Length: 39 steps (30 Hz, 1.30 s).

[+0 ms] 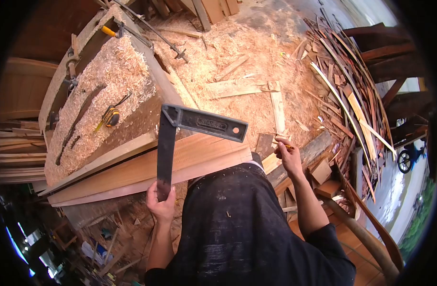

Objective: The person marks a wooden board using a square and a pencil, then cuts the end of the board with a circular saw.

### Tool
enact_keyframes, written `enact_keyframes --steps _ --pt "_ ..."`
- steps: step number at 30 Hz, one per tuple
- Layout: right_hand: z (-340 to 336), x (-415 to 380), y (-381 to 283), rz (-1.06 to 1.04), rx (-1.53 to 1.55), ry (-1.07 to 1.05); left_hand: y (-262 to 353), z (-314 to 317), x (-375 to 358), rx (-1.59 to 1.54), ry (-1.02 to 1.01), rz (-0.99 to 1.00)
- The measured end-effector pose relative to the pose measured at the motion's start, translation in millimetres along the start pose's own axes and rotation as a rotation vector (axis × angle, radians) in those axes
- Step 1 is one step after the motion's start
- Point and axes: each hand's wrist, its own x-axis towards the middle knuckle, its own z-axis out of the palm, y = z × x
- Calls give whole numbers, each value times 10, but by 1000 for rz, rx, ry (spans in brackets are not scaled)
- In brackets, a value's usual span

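My left hand [161,201] grips the lower end of the blade of a black try square [206,123], which is raised above a long wooden board [132,169]. The square's handle points to the right and has a round hole near its end. My right hand [287,155] is off to the right of the board's end, its fingers closed on a thin yellow pencil [281,143]. Faint lines cross the board near its right end, close to my waist.
A shavings-covered bench [168,90] at the left holds a tape measure [111,116] and a yellow-handled tool [109,31]. A metal bar clamp [154,31] lies beyond. Offcuts and shavings cover the floor, with a pile of wood strips [347,95] at the right.
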Motion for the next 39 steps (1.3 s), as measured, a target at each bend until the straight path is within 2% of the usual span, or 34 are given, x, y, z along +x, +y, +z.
enact_keyframes --steps 5,10,13,14,16,18,19,22,25,27,30,34,39 --pt "185 -18 -91 3 191 -91 236 -40 329 -75 39 11" --pt "255 22 26 -1 116 -185 568 -186 642 -44 94 9" --pt "300 35 75 38 165 -177 807 -434 1059 208 62 21" --pt "302 54 79 106 189 -182 866 -487 1231 290 65 47" --pt "308 111 170 99 199 -183 823 -630 1638 418 72 162" --pt "293 156 218 100 206 -194 983 -665 1989 560 -45 157" --pt "258 159 215 103 208 -180 964 -717 2200 633 -105 165" --pt "131 185 349 75 242 -113 784 -788 2753 691 -228 31" --pt "-122 136 390 149 166 -70 541 -835 3103 804 -286 92" --pt "-230 111 564 163 183 -8 274 -959 3312 715 -306 67" --pt "-350 57 683 220 167 37 163 -992 3402 693 -324 32" --pt "-322 8 488 233 151 56 32 -965 3491 866 -355 111" --pt "-157 25 252 194 140 36 -359 -1082 3628 856 -343 59"
